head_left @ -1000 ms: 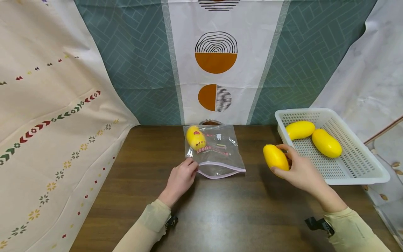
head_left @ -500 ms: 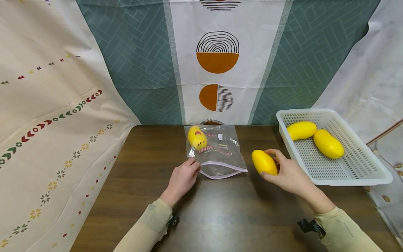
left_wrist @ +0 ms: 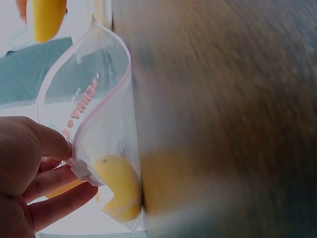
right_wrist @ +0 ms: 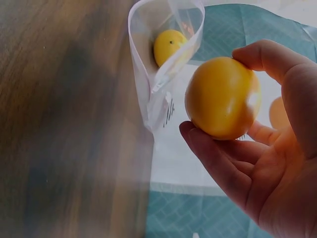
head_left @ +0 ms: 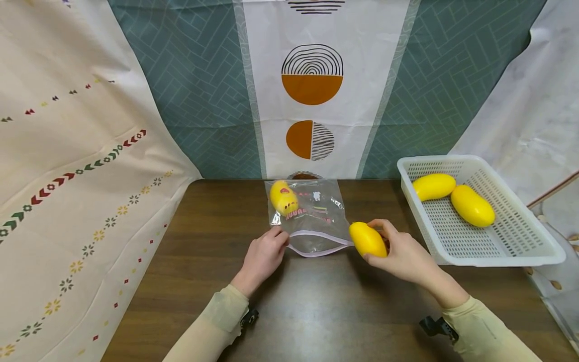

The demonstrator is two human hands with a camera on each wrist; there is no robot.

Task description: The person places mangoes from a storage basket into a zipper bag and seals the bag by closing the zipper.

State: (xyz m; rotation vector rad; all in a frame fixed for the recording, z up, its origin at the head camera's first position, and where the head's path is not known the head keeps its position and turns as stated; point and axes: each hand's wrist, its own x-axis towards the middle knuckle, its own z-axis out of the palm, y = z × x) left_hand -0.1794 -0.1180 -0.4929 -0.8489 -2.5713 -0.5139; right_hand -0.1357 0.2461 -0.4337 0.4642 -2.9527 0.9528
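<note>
A clear zip bag [head_left: 312, 221] lies on the dark wooden table [head_left: 316, 301] with its mouth toward me and one yellow mango [head_left: 283, 198] inside at the far left. My left hand [head_left: 263, 256] pinches the left corner of the bag's mouth [left_wrist: 79, 171], holding it open [right_wrist: 163, 44]. The right hand [head_left: 402, 254] holds a second yellow mango [head_left: 367, 240] just right of the mouth, above the table. In the right wrist view this mango [right_wrist: 223, 96] sits between thumb and fingers, close to the opening.
A white perforated basket [head_left: 520, 251] stands at the right edge of the table with two more mangoes [head_left: 433, 186] [head_left: 472, 205] in it. Patterned cloths hang behind and along the left side.
The right hand has carried the mango leftward from beside the basket to the right end of the bag's mouth. The left hand has kept its pinch on the bag.
</note>
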